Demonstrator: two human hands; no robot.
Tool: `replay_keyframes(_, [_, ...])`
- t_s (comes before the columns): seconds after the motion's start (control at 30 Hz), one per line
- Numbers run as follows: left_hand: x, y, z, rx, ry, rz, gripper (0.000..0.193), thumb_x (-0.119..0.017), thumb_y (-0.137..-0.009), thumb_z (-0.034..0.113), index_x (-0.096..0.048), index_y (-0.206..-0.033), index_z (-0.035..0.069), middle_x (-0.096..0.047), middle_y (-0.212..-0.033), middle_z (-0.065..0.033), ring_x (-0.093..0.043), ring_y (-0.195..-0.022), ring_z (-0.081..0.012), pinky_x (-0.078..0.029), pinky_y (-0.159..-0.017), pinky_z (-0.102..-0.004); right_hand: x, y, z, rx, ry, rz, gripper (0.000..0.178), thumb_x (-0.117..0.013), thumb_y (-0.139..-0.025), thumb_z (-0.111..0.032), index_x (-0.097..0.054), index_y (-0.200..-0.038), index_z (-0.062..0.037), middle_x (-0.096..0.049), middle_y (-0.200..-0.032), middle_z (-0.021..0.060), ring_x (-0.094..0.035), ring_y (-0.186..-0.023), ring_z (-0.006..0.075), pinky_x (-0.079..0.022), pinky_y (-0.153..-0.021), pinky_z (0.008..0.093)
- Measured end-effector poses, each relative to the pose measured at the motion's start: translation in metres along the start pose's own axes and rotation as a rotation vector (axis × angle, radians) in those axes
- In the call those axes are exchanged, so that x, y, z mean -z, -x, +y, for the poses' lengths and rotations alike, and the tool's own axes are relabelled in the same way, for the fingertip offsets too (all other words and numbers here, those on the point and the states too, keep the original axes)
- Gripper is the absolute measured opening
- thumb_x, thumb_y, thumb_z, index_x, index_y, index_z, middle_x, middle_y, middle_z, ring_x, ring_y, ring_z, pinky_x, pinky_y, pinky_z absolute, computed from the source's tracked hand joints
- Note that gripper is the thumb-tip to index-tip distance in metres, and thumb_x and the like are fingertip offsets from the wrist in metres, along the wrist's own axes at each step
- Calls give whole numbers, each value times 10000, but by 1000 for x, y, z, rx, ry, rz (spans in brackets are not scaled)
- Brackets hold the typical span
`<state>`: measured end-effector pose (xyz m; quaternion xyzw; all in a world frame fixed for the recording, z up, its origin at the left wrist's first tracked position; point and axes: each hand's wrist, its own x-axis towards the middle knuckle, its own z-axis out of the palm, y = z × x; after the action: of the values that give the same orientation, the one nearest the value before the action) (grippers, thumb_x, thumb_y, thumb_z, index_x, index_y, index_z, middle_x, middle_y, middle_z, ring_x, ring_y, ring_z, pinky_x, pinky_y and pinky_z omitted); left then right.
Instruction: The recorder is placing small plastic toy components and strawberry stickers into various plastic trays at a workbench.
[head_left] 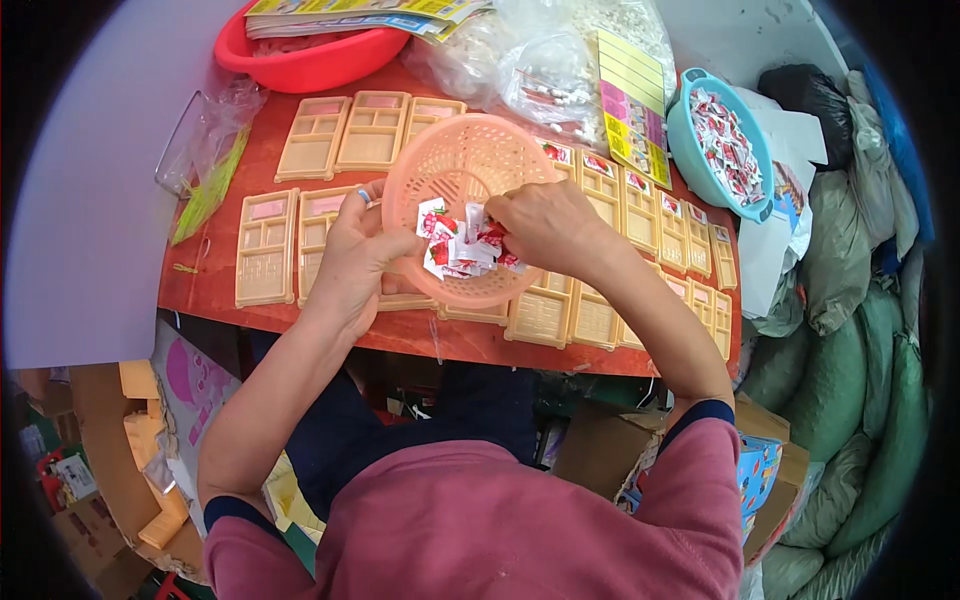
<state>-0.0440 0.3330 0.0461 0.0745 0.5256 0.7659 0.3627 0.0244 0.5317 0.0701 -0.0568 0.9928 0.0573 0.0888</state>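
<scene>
My left hand [352,258] grips the left side of a pink perforated plastic basket [455,150], tilted toward me above the table. Small white and red packets [455,250] with strawberry pictures lie in its lower part. My right hand [545,228] reaches over the basket's right rim, fingers curled closed on a packet among the others; the fingertips are partly hidden. Beige compartment trays [265,265] stand in rows beneath and around the basket. On the right, several trays [640,215] hold a strawberry packet in their top compartment; left ones show pinkish pieces there.
The trays cover a red table [215,220]. At the back are a red basin [300,65] with printed sheets, clear bags [540,75] of small white pieces, and a yellow printed card [635,110]. A blue basin [690,140] of packets stands right, beside sacks [840,250].
</scene>
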Motion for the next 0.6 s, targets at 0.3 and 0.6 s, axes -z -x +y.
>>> replay_keyframes(0.3, [41,5,-1,-41,123,128,571,-568,-707,-68,-365,-1230,37,-549,-1100,-112,-619,-859,-154,-532,-526,-233,12,-6,6,-138,-1167,484,164,-589,-842,-162,-648,-955,-58,-645,-805,91,-595,-687,153,-468,-593,289])
replay_keyframes(0.6, [64,21,18,-27,83,166,554,-515,-735,-58,-344,-1250,50,-536,-1160,-118,-609,-968,-206,-584,-683,-338,-67,-78,74,-137,46,766,178,-600,-791,-138,-623,-966,-111,-599,-766,78,-608,-658,252,-479,-524,372])
